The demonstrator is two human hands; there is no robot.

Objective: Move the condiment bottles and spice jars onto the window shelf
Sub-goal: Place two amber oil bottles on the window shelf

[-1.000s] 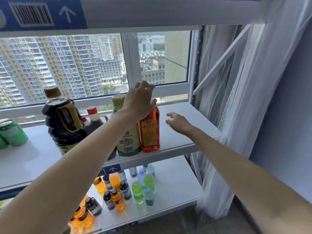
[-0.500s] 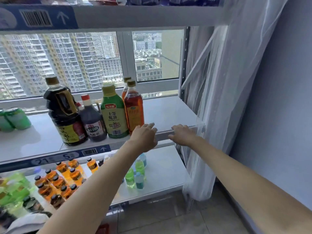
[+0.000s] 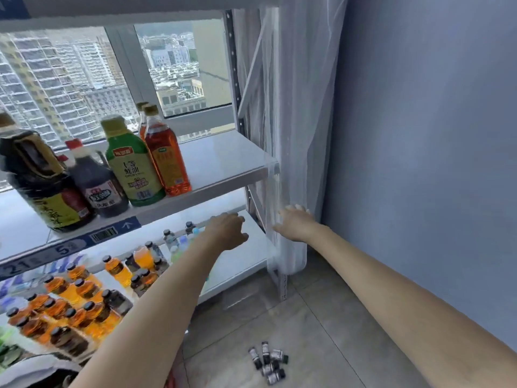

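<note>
On the white window shelf [image 3: 223, 161] stand a big dark soy sauce jug [image 3: 39, 180], a red-capped dark vinegar bottle [image 3: 96, 180], a green-labelled oyster sauce bottle [image 3: 133, 163] and an amber bottle [image 3: 165, 158] with a second one partly hidden behind it. My left hand [image 3: 228, 229] hovers empty below the shelf edge, fingers loosely apart. To its right my right hand [image 3: 296, 222] is also empty, fingers spread, by the sheer curtain. Several small dark spice jars [image 3: 267, 362] lie in a cluster on the tiled floor.
The lower shelf [image 3: 237, 259] holds many orange, dark and clear drink bottles [image 3: 84, 292]. A sheer white curtain [image 3: 291, 135] hangs over the rack's right post, next to a blue-grey wall [image 3: 419, 135]. Grey floor tiles [image 3: 321, 331] spread below.
Both hands came off the amber bottle and the shelf, dropping below the shelf edge and rightward. The view swung down and right, revealing the floor and the small jars.
</note>
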